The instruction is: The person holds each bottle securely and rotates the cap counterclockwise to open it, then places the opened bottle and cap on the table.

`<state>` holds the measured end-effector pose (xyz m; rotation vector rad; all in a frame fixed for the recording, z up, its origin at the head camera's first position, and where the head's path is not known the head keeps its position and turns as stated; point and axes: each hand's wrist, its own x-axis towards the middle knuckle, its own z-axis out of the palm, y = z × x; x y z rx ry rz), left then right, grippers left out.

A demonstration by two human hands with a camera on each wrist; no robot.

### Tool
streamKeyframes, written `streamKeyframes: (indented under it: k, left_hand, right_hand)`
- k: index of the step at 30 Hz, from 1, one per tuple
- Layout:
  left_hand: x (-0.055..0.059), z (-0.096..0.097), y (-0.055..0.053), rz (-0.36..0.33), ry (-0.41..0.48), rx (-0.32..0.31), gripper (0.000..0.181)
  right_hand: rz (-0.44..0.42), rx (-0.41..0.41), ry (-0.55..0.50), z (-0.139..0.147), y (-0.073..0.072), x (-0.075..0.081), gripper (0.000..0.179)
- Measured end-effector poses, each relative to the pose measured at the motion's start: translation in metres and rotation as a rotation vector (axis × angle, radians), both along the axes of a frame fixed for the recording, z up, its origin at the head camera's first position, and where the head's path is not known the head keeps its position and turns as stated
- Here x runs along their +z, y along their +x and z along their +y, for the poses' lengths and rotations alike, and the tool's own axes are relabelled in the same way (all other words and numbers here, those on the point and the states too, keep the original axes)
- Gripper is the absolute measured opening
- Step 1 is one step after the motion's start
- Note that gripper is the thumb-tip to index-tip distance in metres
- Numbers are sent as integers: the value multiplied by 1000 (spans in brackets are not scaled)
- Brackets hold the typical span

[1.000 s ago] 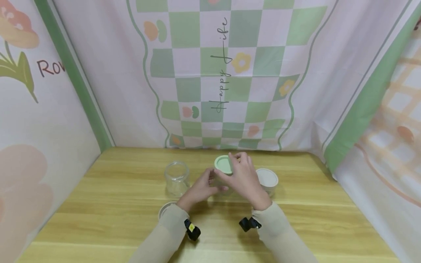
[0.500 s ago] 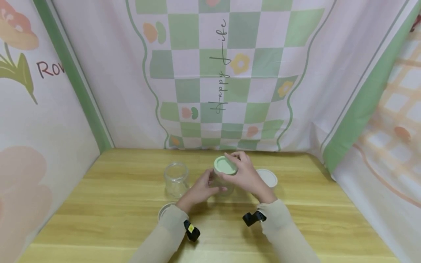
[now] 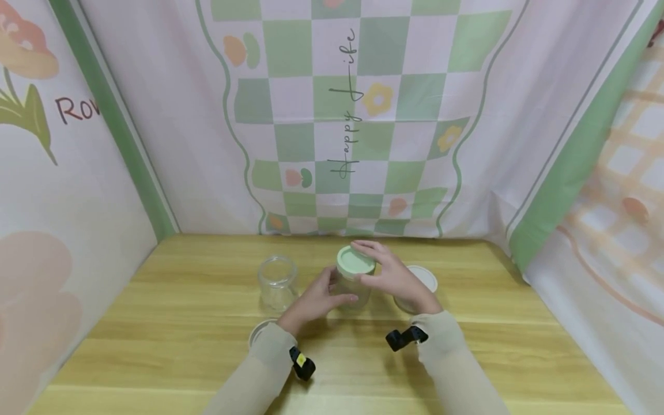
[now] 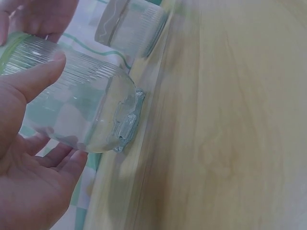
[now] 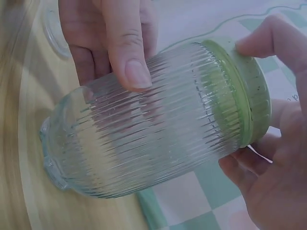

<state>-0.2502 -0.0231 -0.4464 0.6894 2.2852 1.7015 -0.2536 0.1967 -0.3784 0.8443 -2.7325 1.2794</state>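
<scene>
Hands (image 3: 317, 298) (image 3: 395, 278) wider apart on jar (image 3: 363, 298), lid rim (image 3: 340, 267) showing, wood (image 3: 314, 260) beside

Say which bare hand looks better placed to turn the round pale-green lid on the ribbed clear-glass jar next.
Right, most likely: the right hand spans the lid with thumb and fingers, while the left hand holds the jar lower down.

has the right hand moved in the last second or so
Yes, in the head view the right hand has shifted slightly right at the wrist, farther across the white lid.
</scene>
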Motion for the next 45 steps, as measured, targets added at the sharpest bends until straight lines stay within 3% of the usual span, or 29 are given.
streamKeyframes:
  k: [5, 10, 21, 31, 45]
  left_hand:
    - [-1, -1, -1, 1, -3, 0, 81]
    - [-2, -2, -1, 8, -4, -3, 81]
    - [-4, -1, -3, -15, 5, -3, 81]
    - [-2, -1, -3, -18, -5, 8, 80]
    - [-1, -1, -2, -17, -16, 18, 81]
  right_hand:
    - [35, -5, -21, -2, 1, -3, 74]
    - [50, -84, -23, -13, 5, -4, 81]
    - [174, -207, 120, -26, 9, 2, 86]
    - [124, -210, 122, -26, 10, 9, 86]
    - [125, -199, 116, -26, 12, 11, 82]
